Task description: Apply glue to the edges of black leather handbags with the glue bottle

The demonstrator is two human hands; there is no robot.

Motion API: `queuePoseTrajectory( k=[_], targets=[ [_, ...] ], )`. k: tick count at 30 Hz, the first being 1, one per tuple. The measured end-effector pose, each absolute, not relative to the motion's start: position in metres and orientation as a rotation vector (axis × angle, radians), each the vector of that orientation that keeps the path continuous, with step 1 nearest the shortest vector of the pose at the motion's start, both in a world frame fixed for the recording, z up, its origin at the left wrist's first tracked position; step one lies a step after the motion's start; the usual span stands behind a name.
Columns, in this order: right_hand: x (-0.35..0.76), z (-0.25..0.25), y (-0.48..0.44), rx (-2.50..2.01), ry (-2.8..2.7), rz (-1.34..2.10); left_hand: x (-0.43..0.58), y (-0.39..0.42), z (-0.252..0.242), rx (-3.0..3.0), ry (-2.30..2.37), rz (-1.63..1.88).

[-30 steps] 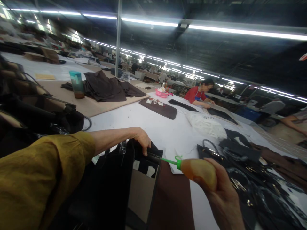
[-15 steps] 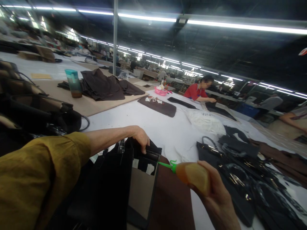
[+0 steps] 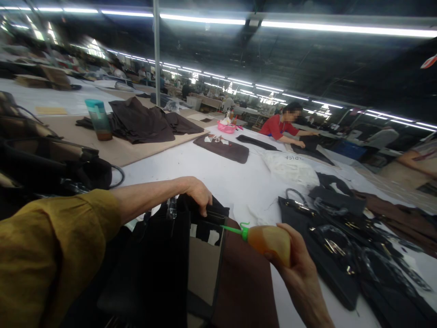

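Note:
My left hand [image 3: 199, 195] is closed on the upper edge of a black bag [image 3: 153, 269], its fingers curled down over the rim. The bag's open side shows a beige panel [image 3: 204, 269] with white patches near the top. In my right hand [image 3: 300, 259] is a squeeze bottle [image 3: 271, 241] of amber liquid, tilted sideways. Its thin green nozzle [image 3: 235, 229] points left, and the tip is at the bag's edge beside the white patches; whether it touches cannot be made out. A brown sheet [image 3: 244, 278] lies under the bag's right side.
Several black bags with handles [image 3: 317, 246] lie at right, near a white plastic bag [image 3: 290, 168]. A brown panel [image 3: 221, 149], a pink basket [image 3: 226, 127], dark fabric [image 3: 141, 120] and a teal-lidded bottle [image 3: 99, 119] stand farther back. A co-worker in red [image 3: 278, 125] handles black material.
The nozzle tip has shifted slightly left, over the bag's edge. My left hand keeps its place on the bag. The co-worker's arms have spread apart over the black material.

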State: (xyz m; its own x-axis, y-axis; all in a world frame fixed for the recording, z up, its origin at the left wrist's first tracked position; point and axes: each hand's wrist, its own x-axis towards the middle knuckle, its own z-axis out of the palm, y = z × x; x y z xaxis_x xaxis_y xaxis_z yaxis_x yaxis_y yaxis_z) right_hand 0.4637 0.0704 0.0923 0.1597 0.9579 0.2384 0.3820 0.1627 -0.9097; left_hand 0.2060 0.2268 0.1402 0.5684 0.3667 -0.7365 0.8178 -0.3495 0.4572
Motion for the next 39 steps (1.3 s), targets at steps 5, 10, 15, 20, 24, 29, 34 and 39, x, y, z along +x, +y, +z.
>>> queuePoseTrajectory(
  k=[5,10,15,20,24,29,34,39],
  targets=[
    [0.473,0.100,0.067,-1.410,-1.306,0.734,0.208,0.221,0.163,2.070,0.974,-0.684],
    [0.478,0.107,0.069,-1.274,-1.087,0.909,0.213,0.217,0.198,2.228,0.950,-0.683],
    [0.475,0.110,0.072,-1.283,-1.156,0.885,0.220,0.213,0.218,2.417,1.006,-0.697],
    [0.467,0.113,0.074,-1.265,-1.201,0.824,0.219,0.209,0.211,2.441,1.026,-0.637],
    [0.468,0.107,0.079,-1.335,-1.243,0.758,0.217,0.210,0.204,2.424,1.027,-0.620],
    [0.469,0.103,0.083,-1.337,-1.282,0.728,0.218,0.213,0.201,2.419,1.006,-0.607],
    [0.468,0.104,0.080,-1.376,-1.337,0.606,0.216,0.216,0.197,2.416,0.996,-0.603],
    [0.473,0.097,0.082,-1.323,-1.340,0.658,0.215,0.217,0.195,2.445,0.969,-0.612]
  ],
)
